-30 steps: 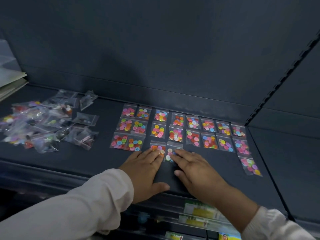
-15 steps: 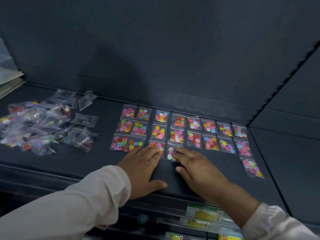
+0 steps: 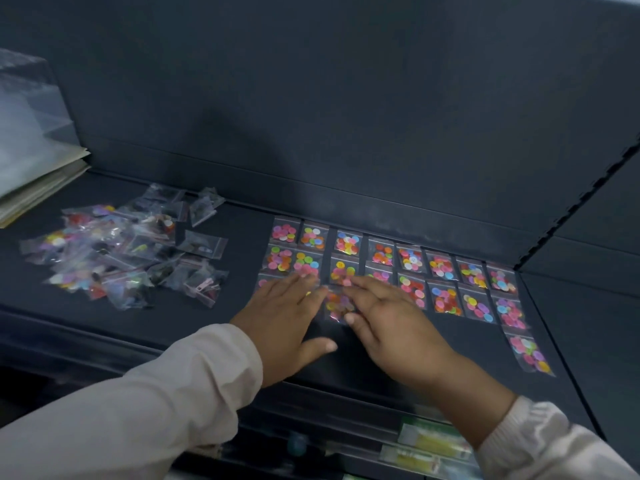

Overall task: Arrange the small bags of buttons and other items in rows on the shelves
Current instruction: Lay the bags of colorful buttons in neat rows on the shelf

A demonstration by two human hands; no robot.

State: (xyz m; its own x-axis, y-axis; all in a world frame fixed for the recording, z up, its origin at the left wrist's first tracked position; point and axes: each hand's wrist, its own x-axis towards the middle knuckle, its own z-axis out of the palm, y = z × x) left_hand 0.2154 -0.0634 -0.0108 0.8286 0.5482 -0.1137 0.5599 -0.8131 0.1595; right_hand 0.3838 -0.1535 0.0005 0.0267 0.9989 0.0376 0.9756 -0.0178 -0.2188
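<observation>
From the head view, both hands lie flat, palms down, on the dark grey metal shelf (image 3: 381, 348), at the front of a grid of small clear plastic bags of coloured buttons (image 3: 412, 259) laid in rows against the back panel. The left hand (image 3: 287, 327) has its fingers spread and pressed over the front-left bags of the grid; its grip is open, closed around nothing, only pushing down. The right hand (image 3: 398, 327) is likewise open and flat, its fingers on the bags just right of centre. Between the two hands sits one blurred clear bag of mixed buttons (image 3: 339, 304), which both sets of fingertips touch or nearly touch. The step in hand looks like nudging the front row square with the rows behind. A single bag of pink and green buttons (image 3: 530, 353) lies alone at the front right, so that row seems unfinished. A loose heap of unsorted clear bags (image 3: 121, 254) waits well apart on the shelf's left, near a stack of pale paper sheets (image 3: 38, 181). The next move probably calls for lifting a hand, fetching a bag from the heap and filling the gaps. Yellow-green packets (image 3: 433, 441) on the shelf below carry print too blurred to read; no other writing is legible.
</observation>
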